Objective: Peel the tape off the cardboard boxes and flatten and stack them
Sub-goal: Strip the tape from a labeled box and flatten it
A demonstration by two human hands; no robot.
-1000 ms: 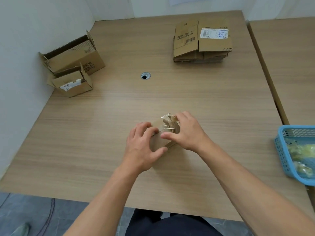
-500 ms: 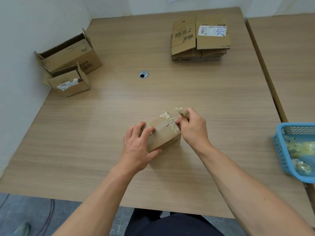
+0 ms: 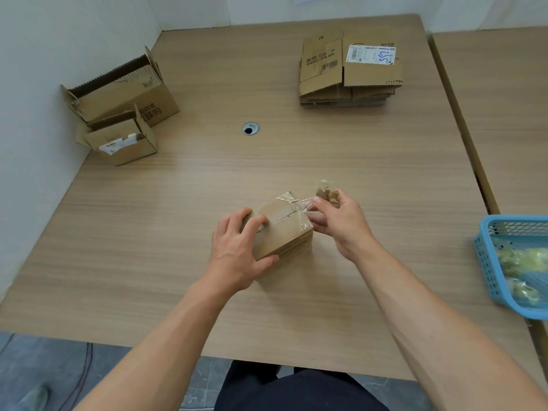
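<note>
Surface: a wood-grain table (image 3: 207, 292) set in a white-walled corner.
Left hand (image 3: 237, 250): curled over the left end of the small box (image 3: 284, 232), thumb on its near side.
Small box: on the table, front middle, flaps closed.
Right hand (image 3: 341, 221): pinches clear tape (image 3: 302, 207) stretched from the box's right top edge, a crumpled wad above the fingers.
Blue basket (image 3: 486, 262): right edge, holding yellowish scraps.
Far left: two open boxes (image 3: 118, 96), touching.
Far right: a flattened stack (image 3: 350, 69).
</note>
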